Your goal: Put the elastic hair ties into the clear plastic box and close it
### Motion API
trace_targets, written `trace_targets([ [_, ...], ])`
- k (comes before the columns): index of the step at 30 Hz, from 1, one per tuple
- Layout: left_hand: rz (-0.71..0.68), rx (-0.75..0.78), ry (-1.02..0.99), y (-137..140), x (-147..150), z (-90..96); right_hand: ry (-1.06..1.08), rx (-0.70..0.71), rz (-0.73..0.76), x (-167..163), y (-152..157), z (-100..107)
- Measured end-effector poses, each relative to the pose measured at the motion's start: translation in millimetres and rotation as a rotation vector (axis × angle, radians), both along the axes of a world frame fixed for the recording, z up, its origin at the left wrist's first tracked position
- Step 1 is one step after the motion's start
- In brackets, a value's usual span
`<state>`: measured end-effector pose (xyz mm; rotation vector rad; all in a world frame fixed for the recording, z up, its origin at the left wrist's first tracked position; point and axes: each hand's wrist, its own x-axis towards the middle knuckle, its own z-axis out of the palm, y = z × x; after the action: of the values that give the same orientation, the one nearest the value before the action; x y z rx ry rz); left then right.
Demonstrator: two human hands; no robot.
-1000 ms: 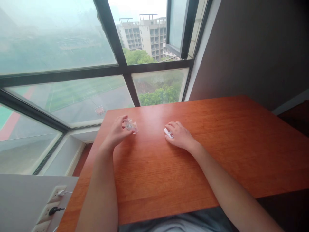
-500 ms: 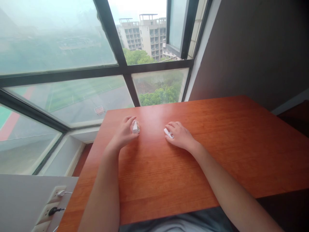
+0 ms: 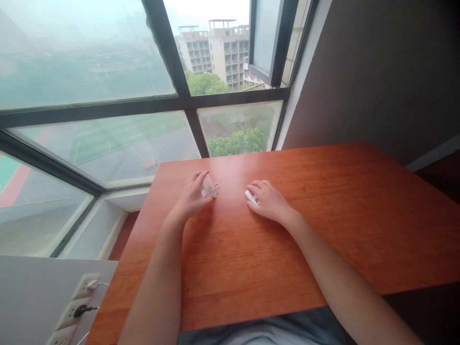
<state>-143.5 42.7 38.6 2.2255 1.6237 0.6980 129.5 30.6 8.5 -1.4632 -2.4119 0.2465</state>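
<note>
My left hand (image 3: 192, 195) is curled round a small clear keychain (image 3: 207, 188), thumb on the near side and fingers on the far side. A metal ring (image 3: 216, 187) of the keychain sticks out to the right of the fingertips. My right hand (image 3: 269, 200) rests low over the table, its fingers closed round a small white object (image 3: 252, 197). Part of the white object is hidden under the palm, and its kind is not clear. The two hands are apart, with bare wood between them.
Both hands are above the brown wooden table (image 3: 230, 268). Dark-framed windows (image 3: 179, 103) stand behind it and to the left. Wall sockets (image 3: 74, 311) with plugs and cords are low at the left. A grey wall (image 3: 377, 72) rises at the right.
My left hand has shifted slightly right, and the keychain has turned in its fingers so that the metal ring now shows at the right. My right hand is almost still.
</note>
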Motion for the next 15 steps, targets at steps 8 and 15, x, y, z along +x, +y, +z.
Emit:
trace_targets([
  [8,0.016,0.028,-0.075,4.6,-0.6,-9.1,0.002,-0.006,0.006,0.1,0.0,0.6],
  [15,0.067,0.035,-0.192,7.8,-0.3,-12.7,0.002,-0.003,0.007,0.4,0.2,0.4],
])
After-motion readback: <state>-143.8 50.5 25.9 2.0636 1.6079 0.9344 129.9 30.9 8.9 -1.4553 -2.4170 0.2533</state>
